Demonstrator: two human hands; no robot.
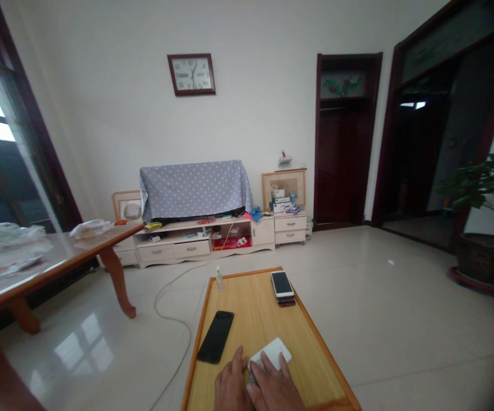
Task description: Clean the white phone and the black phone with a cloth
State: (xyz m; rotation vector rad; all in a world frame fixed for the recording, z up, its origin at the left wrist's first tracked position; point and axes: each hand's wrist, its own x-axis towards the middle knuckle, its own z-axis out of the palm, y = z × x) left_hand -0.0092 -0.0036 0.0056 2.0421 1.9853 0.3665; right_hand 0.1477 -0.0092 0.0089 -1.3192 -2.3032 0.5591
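My left hand (231,381) and my right hand (275,385) rest side by side at the near end of a small wooden table (258,311). Both lie on a white flat device (275,351); the right hand's fingers stretch flat over it, and the left hand's fingertips touch its left edge. A black phone (215,336) lies just left of my hands. A stack of phones with a white one on top (282,286) sits at the table's far right. A small clear bottle (219,278) stands at the far left corner.
A low wooden table (54,260) with plastic bags stands at left. A white cable (174,319) runs across the tiled floor. A TV cabinet with a cloth-covered set (195,188) lines the far wall. A potted plant (489,228) stands at right.
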